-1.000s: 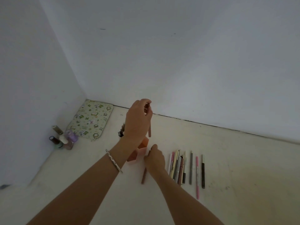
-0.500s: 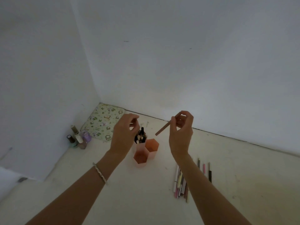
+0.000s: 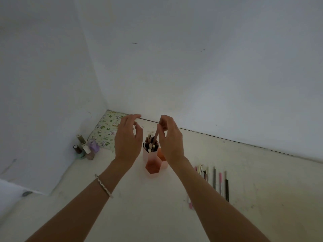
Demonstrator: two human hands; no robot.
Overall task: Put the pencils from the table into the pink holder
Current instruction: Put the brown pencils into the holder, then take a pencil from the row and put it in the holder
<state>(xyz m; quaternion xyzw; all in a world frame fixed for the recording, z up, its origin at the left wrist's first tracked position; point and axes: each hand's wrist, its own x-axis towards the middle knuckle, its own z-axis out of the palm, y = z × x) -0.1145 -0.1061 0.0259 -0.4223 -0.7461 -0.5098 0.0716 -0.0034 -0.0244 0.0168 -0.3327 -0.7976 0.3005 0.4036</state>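
Observation:
The pink holder (image 3: 153, 165) is a cluster of hexagonal cups on the table, and its rear cup holds several pencils. My right hand (image 3: 170, 138) hovers just right of it, pinching a brownish pencil (image 3: 156, 135) that points down into the rear cup. My left hand (image 3: 128, 139) floats on the holder's left side with fingers spread and nothing in it. A row of several pencils (image 3: 214, 179) lies on the table to the right, partly hidden by my right forearm.
A patterned green pouch (image 3: 106, 130) lies in the far left corner against the wall. Several small nail-polish bottles (image 3: 85, 148) stand next to it by the left wall. White walls close the table's left and far sides.
My right hand lifted a brownish pencil off the table and brought it over to the holder, tip down. My left hand let go of its pencil and now hangs open.

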